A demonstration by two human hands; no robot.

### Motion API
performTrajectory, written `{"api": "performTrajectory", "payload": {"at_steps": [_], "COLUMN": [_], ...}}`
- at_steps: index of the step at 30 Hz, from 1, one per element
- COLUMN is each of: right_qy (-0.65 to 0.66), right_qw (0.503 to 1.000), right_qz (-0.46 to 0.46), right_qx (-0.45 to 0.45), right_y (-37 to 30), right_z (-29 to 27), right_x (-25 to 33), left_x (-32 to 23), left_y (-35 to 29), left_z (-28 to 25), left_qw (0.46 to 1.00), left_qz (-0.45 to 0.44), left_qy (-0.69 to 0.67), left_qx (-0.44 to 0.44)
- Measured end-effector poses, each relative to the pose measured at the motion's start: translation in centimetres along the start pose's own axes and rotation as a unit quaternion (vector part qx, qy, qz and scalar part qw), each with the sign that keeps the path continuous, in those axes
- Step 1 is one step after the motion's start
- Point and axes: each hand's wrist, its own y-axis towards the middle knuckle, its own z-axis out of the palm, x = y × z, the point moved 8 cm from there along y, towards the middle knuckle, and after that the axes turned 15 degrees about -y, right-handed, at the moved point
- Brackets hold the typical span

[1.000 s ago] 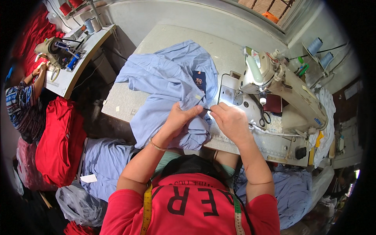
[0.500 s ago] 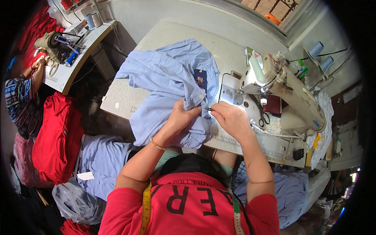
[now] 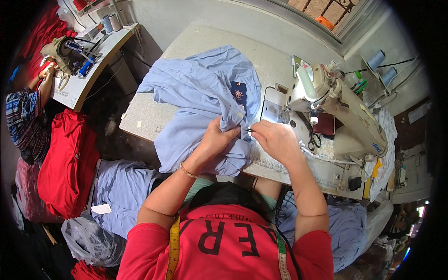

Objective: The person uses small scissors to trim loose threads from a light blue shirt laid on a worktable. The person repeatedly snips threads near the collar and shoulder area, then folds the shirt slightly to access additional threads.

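A light blue garment (image 3: pixel 196 88) lies bunched over the sewing table, a dark tag (image 3: pixel 239 95) on its right part. My left hand (image 3: pixel 218 136) is closed on a fold of this cloth, thumb and fingers pinching it near the table's front. Just to its right, my right hand (image 3: pixel 275 140) grips a small dark pointed tool (image 3: pixel 248 130). The tool's tip points left and meets the cloth edge by my left fingertips. Most of the tool is hidden in my fingers, so its exact kind cannot be made out.
Right of my hands stands a sewing machine (image 3: pixel 359 126), with black-handled scissors (image 3: pixel 313 139) lying by it. Blue thread cones (image 3: pixel 376 59) stand behind. At the far left another person's hand (image 3: pixel 46 70) works at a second machine (image 3: pixel 60 51). Red cloth (image 3: pixel 67 163) hangs at my left.
Hardly anything differs. Both my hands stay at the same spot on the cloth, with only a slight shift of the right hand and forearm.
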Motion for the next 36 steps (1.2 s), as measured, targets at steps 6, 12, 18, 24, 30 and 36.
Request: {"api": "performTrajectory", "payload": {"at_steps": [6, 12, 18, 24, 30, 36], "right_qy": [0.093, 0.235, 0.116, -0.043, -0.083, -0.086], "right_qw": [0.996, 0.963, 0.992, 0.995, 0.991, 0.993], "right_qz": [0.006, 0.089, 0.008, -0.05, -0.07, -0.056], "right_qx": [0.01, 0.097, -0.046, -0.072, -0.081, -0.063], "right_y": [0.3, -0.1, -0.3, -0.4, -0.4, -0.6], "right_z": [1.0, 3.4, 2.1, 1.9, 1.8, 2.5], "right_x": [-0.9, -1.9, -0.5, 0.5, 1.0, 0.7], "left_x": [-0.1, -0.4, -0.2, 0.0, -0.2, -0.1], "left_y": [-0.1, -0.2, -0.2, -0.2, -0.1, -0.1], "left_z": [0.0, 0.2, 0.2, 0.1, -0.1, -0.1], "left_qw": [1.0, 0.998, 0.998, 0.998, 1.0, 1.0], "left_qz": [-0.008, -0.024, -0.018, -0.046, -0.019, -0.018], "left_qy": [-0.012, -0.046, -0.058, -0.034, -0.008, 0.007], "left_qx": [0.001, 0.019, 0.026, 0.02, 0.012, 0.013]}}
